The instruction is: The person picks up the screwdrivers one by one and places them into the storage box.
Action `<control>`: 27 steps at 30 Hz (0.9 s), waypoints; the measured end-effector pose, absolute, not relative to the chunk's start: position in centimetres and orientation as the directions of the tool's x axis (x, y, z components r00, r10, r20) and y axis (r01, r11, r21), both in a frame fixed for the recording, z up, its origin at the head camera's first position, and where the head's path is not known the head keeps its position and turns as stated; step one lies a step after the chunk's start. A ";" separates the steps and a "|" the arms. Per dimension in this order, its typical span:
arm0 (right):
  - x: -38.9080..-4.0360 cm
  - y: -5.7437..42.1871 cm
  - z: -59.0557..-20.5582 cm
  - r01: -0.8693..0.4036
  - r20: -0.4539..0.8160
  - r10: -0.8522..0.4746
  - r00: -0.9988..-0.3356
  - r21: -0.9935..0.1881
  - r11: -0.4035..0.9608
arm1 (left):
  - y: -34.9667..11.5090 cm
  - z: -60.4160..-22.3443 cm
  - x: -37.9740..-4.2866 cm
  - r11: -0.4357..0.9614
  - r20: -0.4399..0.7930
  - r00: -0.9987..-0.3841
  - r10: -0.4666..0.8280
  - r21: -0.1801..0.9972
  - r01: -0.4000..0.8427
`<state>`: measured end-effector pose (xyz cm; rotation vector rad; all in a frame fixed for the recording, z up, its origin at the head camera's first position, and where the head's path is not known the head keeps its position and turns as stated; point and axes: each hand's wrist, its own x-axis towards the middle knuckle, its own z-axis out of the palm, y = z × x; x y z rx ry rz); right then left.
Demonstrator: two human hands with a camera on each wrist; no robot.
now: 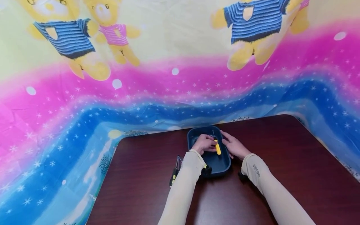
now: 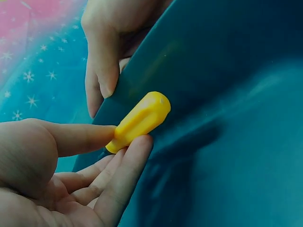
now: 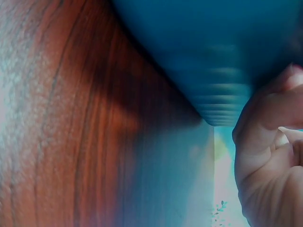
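Over the inside of a dark blue tray (image 1: 220, 168), my left hand (image 1: 203, 143) pinches a small screwdriver (image 1: 217, 148) between thumb and fingers. Its yellow handle (image 2: 147, 116) points back toward me, and a thin shaft shows toward the tray's far end in the head view. My right hand (image 1: 236, 147) is at the tray's right side and holds its rim, with a fingertip over the edge in the left wrist view. Bent fingers (image 3: 258, 137) lie against the outer wall in the right wrist view. Part of the tray floor is hidden by my left hand.
Tools with black and yellow handles (image 1: 173, 178) and metal shafts lie on the dark wooden table (image 1: 135, 175) left of the tray, partly covered by my left sleeve. A patterned cloth (image 1: 168, 84) with bears hangs behind the table's far edge.
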<state>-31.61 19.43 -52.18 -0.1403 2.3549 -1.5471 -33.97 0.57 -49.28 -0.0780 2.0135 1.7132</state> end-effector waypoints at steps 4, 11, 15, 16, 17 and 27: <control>-31.7 19.4 -52.2 0.091 -0.208 -0.250 -0.946 -0.907 0.410 | 0.6 -49.2 -34.2 0.220 -0.408 -0.873 0.266 0.908 -0.358; -31.7 19.4 -52.2 0.100 -0.215 -0.245 -0.945 -0.907 0.409 | 0.5 -49.3 -34.5 0.260 -0.430 -0.855 0.291 0.895 -0.361; -31.6 19.3 -52.1 0.107 -0.221 -0.238 -0.946 -0.903 0.416 | 0.3 -49.1 -34.5 0.297 -0.439 -0.842 0.315 0.888 -0.352; -31.6 19.2 -52.0 0.108 -0.222 -0.236 -0.946 -0.902 0.418 | 0.3 -49.1 -34.5 0.306 -0.444 -0.835 0.323 0.885 -0.352; -31.5 19.2 -52.0 0.106 -0.222 -0.237 -0.946 -0.901 0.420 | 0.3 -49.1 -34.5 0.319 -0.449 -0.829 0.332 0.881 -0.350; -31.4 19.3 -51.9 0.099 -0.213 -0.231 -0.949 -0.900 0.425 | 0.9 -49.7 -34.7 0.360 -0.487 -0.795 0.362 0.859 -0.363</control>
